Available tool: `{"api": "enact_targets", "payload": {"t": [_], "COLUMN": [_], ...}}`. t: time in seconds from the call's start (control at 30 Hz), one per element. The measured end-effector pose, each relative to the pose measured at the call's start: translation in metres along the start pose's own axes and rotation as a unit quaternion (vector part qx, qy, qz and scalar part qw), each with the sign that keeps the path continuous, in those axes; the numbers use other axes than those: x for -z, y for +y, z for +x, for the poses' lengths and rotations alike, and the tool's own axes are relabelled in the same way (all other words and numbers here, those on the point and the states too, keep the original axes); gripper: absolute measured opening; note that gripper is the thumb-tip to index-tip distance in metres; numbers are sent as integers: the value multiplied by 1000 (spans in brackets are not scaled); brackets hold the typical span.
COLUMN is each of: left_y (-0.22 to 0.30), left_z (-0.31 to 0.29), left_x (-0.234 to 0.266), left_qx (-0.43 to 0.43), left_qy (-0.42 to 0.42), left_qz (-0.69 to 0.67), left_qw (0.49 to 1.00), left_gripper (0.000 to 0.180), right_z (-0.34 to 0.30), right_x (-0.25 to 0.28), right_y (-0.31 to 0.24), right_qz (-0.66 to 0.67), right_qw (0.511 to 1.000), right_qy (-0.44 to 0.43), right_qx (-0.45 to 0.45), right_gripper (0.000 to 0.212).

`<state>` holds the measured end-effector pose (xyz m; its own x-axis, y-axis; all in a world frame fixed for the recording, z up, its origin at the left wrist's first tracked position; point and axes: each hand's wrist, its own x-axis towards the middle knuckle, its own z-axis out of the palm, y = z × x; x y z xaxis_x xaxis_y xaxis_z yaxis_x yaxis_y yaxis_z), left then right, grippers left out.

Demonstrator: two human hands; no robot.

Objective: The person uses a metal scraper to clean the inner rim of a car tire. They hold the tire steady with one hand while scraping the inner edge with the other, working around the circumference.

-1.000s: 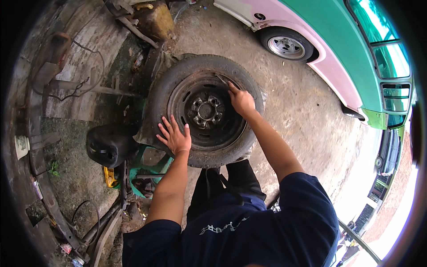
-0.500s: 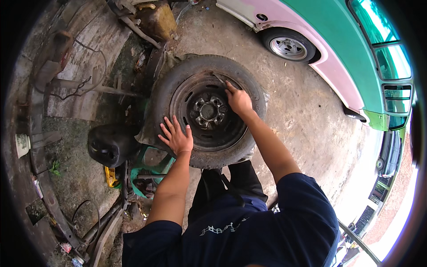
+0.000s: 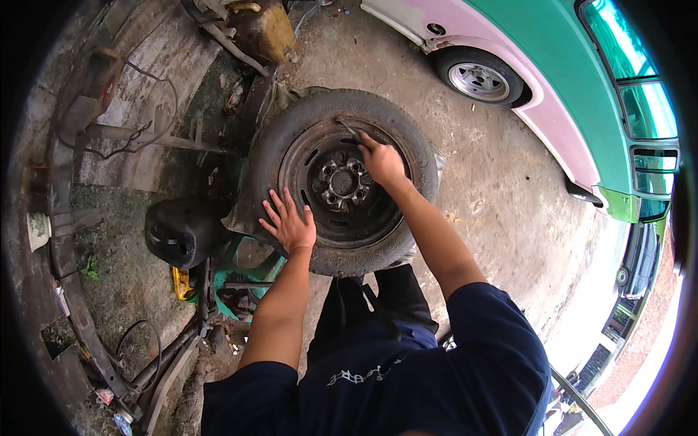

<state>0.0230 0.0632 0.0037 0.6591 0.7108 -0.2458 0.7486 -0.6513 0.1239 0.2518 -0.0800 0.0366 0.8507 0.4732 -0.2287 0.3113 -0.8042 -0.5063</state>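
A worn black tyre [image 3: 411, 134] lies flat in front of me, mounted on a rusty dark steel rim [image 3: 350, 236] with a greasy hub centre [image 3: 342, 182]. My left hand [image 3: 291, 227] rests with fingers spread across the tyre's sidewall and the rim's edge at the near left. In my closed right hand [image 3: 382, 161] is a slim metal hand tool [image 3: 349, 129]; its tip touches or nearly touches the rim's far edge, by the tyre's bead. The fingers hide its handle, so its exact kind is unclear. Dark sheeting [image 3: 240, 211] shows beneath the tyre.
A green and pink van [image 3: 542, 87] stands at the far right. Left of the tyre sit a black plastic container [image 3: 178, 232] and a green plastic crate or chair [image 3: 227, 294]. A yellowish jerrycan [image 3: 265, 33] and metal pipes lie at the far left.
My right hand has shifted slightly left with the tool, whose tip has moved left along the rim's far edge. The left hand stays on the tyre.
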Motion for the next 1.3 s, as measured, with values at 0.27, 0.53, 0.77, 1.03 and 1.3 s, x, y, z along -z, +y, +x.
{"api": "enact_targets", "payload": {"t": [0.27,0.53,0.77,1.03,1.3], "left_y": [2,2,-1,0,2], "left_z": [2,-1,1,1,-1], "left_x": [3,2,-1,0,2], "left_qx": [10,9,5,6,14], "left_qy": [-16,14,11,18,14], "left_qz": [2,2,7,-2,19], "left_qw": [1000,1000,1000,1000,1000], "left_gripper": [71,70,72,72,71], "right_z": [-5,3,-12,10,-9], "right_x": [16,5,25,3,22], "right_y": [18,3,26,-16,21], "right_qz": [-25,-29,-65,-23,-17], "right_qw": [998,999,992,998,998], "right_qy": [-3,-28,-22,-60,-7], "right_qx": [-58,-21,-104,-25,-60], "right_gripper": [42,42,43,42,41]}}
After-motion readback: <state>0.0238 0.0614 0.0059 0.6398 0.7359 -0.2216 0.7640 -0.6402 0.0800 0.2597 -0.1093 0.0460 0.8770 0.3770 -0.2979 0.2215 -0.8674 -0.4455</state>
